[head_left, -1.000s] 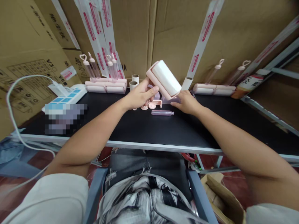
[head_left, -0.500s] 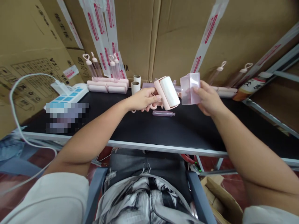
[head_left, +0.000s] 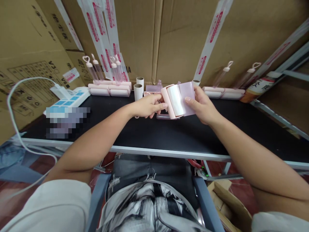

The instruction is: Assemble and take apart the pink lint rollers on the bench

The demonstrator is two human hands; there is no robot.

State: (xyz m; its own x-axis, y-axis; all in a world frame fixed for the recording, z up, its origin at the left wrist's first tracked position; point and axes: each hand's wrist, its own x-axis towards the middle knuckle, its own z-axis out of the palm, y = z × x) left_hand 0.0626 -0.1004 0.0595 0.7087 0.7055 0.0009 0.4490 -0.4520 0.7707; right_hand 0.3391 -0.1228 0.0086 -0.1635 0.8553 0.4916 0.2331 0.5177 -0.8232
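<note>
My left hand [head_left: 151, 105] is closed around the near end of a pink lint roller [head_left: 168, 102], whose white roll [head_left: 176, 100] faces right. In my right hand [head_left: 202, 104] is a translucent lilac cover [head_left: 189, 91], pinched between thumb and fingers. The cover's left edge meets or overlaps the right side of the white roll; whether it is seated I cannot tell. Below the lint roller lies a clear purple tube-like handle [head_left: 164, 116], partly hidden. Two cardboard-cored white rolls [head_left: 138, 93] stand just behind my left hand.
Finished-looking pink lint rollers [head_left: 98, 90] with upright clear handles line the back left, and more [head_left: 223, 92] the back right. A power strip [head_left: 72, 101] with a white cable sits left. A labelled bottle [head_left: 260, 86] leans at right. Cardboard [head_left: 183, 38] walls the black table [head_left: 145, 135].
My right hand has brought the cover left and slightly down, closing the gap to the white roll. The lint roller has shifted slightly down in view.
</note>
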